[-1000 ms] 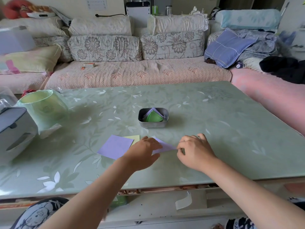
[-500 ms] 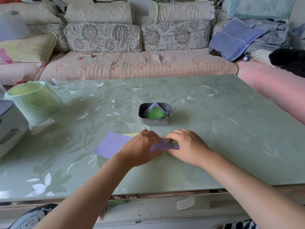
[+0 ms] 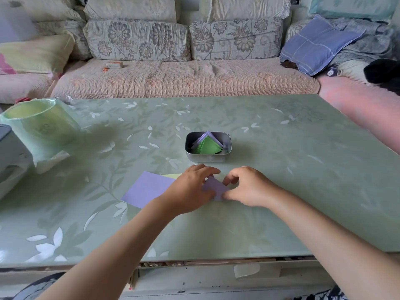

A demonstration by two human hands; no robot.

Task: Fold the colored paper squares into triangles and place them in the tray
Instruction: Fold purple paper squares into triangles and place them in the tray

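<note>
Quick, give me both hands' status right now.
Left hand: fingers pressing down on the purple paper being folded on the table.
Right hand: fingers curled, pinching the same purple paper at its right edge.

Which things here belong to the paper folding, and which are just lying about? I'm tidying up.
Part of the job:
- purple paper being folded, under left hand and right hand
- flat purple square
- yellow paper beneath it
- metal tray with folded triangles

Lying about:
- green bin
- small box on sofa
- blue cushion
</note>
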